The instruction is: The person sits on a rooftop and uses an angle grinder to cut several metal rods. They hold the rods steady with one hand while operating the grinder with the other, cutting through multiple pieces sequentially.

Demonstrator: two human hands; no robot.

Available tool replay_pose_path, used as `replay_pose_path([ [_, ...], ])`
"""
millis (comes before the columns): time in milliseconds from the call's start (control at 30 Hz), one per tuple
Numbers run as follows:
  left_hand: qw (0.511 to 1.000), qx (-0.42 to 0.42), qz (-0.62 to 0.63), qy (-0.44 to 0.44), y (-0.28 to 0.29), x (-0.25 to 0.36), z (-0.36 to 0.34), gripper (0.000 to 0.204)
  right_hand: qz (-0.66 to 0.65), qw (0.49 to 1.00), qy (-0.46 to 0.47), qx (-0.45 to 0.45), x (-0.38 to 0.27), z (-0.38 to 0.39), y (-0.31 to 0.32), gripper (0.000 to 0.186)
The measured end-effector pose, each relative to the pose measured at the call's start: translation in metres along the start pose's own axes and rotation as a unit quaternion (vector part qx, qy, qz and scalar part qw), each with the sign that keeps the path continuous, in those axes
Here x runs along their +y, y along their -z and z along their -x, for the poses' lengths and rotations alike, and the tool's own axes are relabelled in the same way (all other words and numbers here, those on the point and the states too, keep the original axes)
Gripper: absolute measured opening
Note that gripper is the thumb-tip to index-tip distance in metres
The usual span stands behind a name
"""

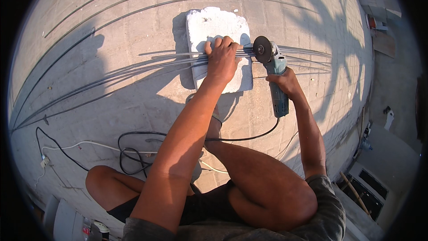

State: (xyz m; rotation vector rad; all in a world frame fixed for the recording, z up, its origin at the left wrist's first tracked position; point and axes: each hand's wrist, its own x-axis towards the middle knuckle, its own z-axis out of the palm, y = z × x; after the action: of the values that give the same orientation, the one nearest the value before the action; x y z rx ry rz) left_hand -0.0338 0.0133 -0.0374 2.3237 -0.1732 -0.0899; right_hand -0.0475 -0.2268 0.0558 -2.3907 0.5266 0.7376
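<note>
My left hand point(223, 60) is closed over a bundle of thin metal rods point(133, 68) and presses it onto a rough white block point(214, 22). The rods run out far to the left and a shorter way to the right past the block. In my right hand point(286, 82) is a teal angle grinder point(279, 100), gripped round its body. Its dark round cutting disc point(262, 49) stands upright over the rods just off the block's right edge. Whether the disc touches them I cannot tell. No sparks show.
More long rods point(178, 0) curve across the paved floor beyond the block. The grinder's black cord point(249, 139) runs left beside my foot into loose coils. A white cord point(96, 142) and a small socket point(45, 161) lie at the left. Assorted objects line the right edge.
</note>
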Motion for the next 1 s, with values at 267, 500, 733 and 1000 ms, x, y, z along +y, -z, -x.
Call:
replay_pose_path([
  [267,1.000,0.003,0.002,-0.005,-0.001,-0.001,0.000,0.036,0.003,1.000,-0.006,0.000,-0.002,-0.009,0.002,0.050],
  [500,1.000,0.008,0.011,-0.007,-0.001,-0.001,-0.001,0.035,0.010,1.000,-0.001,-0.003,-0.005,-0.010,0.004,0.048],
  [733,1.000,0.002,0.017,0.002,-0.003,0.000,-0.001,0.034,-0.001,1.000,0.002,-0.004,0.000,-0.004,0.004,0.048],
  [1000,1.000,0.003,0.003,-0.001,-0.004,-0.002,-0.001,0.036,0.015,0.999,-0.041,0.007,0.004,0.004,-0.002,0.047],
])
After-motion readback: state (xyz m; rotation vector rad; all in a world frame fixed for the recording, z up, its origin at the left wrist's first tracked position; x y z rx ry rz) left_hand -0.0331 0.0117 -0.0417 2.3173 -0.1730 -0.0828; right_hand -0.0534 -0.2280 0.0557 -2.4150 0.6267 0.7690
